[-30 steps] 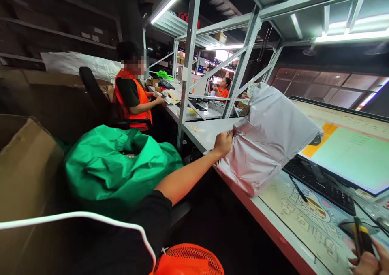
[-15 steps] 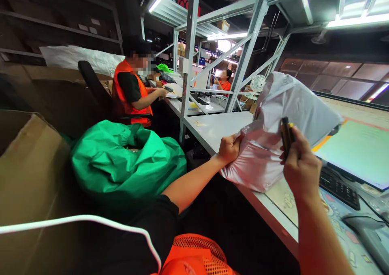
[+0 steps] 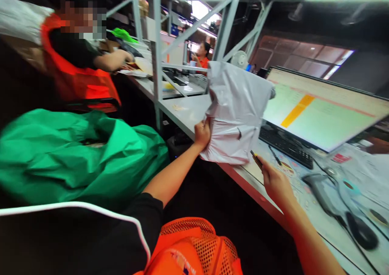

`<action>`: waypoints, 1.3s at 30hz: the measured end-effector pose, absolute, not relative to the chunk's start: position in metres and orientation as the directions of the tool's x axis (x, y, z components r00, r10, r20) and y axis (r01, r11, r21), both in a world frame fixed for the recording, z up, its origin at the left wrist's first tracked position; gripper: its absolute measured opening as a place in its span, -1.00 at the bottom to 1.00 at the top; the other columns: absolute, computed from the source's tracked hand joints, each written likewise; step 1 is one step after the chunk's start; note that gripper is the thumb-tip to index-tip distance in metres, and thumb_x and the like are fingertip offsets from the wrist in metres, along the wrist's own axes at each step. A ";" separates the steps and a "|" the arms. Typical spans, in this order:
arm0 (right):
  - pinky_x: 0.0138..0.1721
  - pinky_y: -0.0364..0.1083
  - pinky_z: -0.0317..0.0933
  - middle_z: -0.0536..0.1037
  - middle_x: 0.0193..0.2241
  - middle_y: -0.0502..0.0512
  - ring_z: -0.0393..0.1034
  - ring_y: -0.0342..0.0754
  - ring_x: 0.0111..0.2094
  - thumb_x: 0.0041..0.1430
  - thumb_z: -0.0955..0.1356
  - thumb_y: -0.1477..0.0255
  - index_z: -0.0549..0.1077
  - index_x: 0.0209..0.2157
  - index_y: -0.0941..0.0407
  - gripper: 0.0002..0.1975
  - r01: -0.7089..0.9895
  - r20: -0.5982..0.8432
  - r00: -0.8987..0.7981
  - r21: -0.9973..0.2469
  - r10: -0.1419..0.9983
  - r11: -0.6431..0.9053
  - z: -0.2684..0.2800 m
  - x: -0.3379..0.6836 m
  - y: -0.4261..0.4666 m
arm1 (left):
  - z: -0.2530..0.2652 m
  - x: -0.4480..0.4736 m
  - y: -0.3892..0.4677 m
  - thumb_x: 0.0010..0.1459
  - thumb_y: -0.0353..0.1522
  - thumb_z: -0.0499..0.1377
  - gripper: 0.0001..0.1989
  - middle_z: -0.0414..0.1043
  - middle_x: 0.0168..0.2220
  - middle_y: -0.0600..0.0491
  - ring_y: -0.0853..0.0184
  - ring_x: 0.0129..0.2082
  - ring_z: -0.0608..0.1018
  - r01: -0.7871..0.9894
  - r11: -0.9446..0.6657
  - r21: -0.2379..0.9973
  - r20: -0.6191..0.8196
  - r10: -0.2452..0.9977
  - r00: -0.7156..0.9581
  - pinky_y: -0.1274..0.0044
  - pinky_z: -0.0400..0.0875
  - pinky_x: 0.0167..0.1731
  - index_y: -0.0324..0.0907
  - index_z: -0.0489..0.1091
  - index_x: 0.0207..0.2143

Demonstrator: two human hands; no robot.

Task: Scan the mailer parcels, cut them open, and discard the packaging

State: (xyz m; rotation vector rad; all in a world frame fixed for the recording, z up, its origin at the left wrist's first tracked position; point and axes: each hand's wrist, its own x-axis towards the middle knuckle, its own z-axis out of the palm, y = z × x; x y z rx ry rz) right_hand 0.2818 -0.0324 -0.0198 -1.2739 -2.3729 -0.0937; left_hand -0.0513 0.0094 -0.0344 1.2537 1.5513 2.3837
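Observation:
My left hand (image 3: 202, 134) grips the left edge of a white plastic mailer bag (image 3: 237, 105), its fingers partly hidden by the bag. The bag is held upright above the desk edge, creased, with a small dark slit or mark low on its front. My right hand (image 3: 275, 178) is closed around a slim dark utility knife (image 3: 257, 160) with a yellow part. The knife points up and left, near the bag's lower right corner and apart from it.
A monitor (image 3: 325, 109), a keyboard (image 3: 285, 147), a pen (image 3: 275, 155) and a barcode scanner (image 3: 325, 198) are on the desk at right. A green sack (image 3: 75, 157) bulges at left. A co-worker in an orange vest (image 3: 75, 76) sits beyond it. A metal post (image 3: 155, 56) rises from the desk.
My view has turned right. My right hand with the knife has moved down and away from the bag's front. The bag now stands more upright, and the dark slit is visible.

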 end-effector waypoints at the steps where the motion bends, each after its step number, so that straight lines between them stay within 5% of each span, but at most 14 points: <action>1: -0.15 0.01 0.44 0.67 -0.06 0.21 0.61 0.11 -0.13 0.47 0.12 0.37 0.41 0.35 0.03 -0.46 0.812 0.432 -0.452 -0.162 0.781 0.560 -0.015 0.286 -0.031 | -0.036 -0.053 0.011 0.36 0.19 0.01 -0.32 0.01 -0.64 0.16 0.40 -0.55 0.11 0.361 -0.497 0.789 0.586 0.430 -0.687 0.46 -0.03 -0.49 -0.10 0.09 -0.62; 6: -0.19 -0.05 0.44 0.69 -0.13 0.17 0.60 0.01 -0.26 0.45 0.18 0.35 0.41 0.36 0.07 -0.47 0.783 0.587 -0.349 -0.245 0.730 0.571 0.035 0.279 -0.027 | -0.044 -0.050 0.016 0.41 -0.01 0.11 -0.36 -0.04 -0.66 0.18 0.41 -0.55 0.06 0.350 -0.471 0.810 0.558 0.432 -0.709 0.45 -0.08 -0.48 -0.11 0.05 -0.66; 10: 0.08 0.05 0.45 0.61 0.12 0.16 0.58 0.10 0.04 0.43 0.26 0.34 0.41 0.36 0.06 -0.48 0.679 0.702 -0.376 -0.236 0.605 0.696 0.083 0.246 -0.021 | -0.044 -0.044 0.019 0.42 -0.12 0.10 -0.39 -0.04 -0.68 0.19 0.43 -0.57 0.05 0.419 -0.473 0.775 0.614 0.407 -0.677 0.45 -0.09 -0.49 -0.12 0.03 -0.67; 23: 0.31 0.29 0.29 0.55 0.18 0.14 0.46 0.24 0.22 0.49 0.20 0.35 0.31 0.42 0.04 -0.47 0.493 0.783 -0.468 -0.154 0.410 0.857 0.147 0.158 0.005 | -0.042 -0.034 0.013 0.45 0.08 -0.02 -0.32 0.01 -0.68 0.18 0.46 -0.63 0.08 0.552 -0.587 0.592 0.798 0.331 -0.504 0.48 -0.07 -0.56 -0.14 0.12 -0.63; 34: -0.10 0.09 0.50 0.67 -0.07 0.16 0.59 0.11 -0.22 0.44 0.22 0.42 0.34 0.41 -0.02 -0.44 0.674 0.677 -0.486 -0.112 0.552 0.731 0.108 0.183 -0.009 | -0.036 -0.034 0.016 0.40 0.11 0.02 -0.29 0.01 -0.72 0.14 0.42 -0.66 0.17 0.580 -0.584 0.568 0.817 0.317 -0.482 0.43 -0.02 -0.54 -0.10 0.03 -0.69; 39: -0.25 -0.04 0.42 0.68 -0.13 0.18 0.59 0.11 -0.24 0.43 0.23 0.46 0.29 0.44 -0.07 -0.40 0.801 0.460 -0.500 -0.077 0.734 0.594 0.058 0.206 -0.023 | -0.040 -0.042 0.021 0.41 0.03 0.04 -0.31 -0.06 -0.73 0.16 0.43 -0.67 0.10 0.556 -0.542 0.630 0.768 0.331 -0.548 0.42 -0.07 -0.54 -0.09 -0.01 -0.71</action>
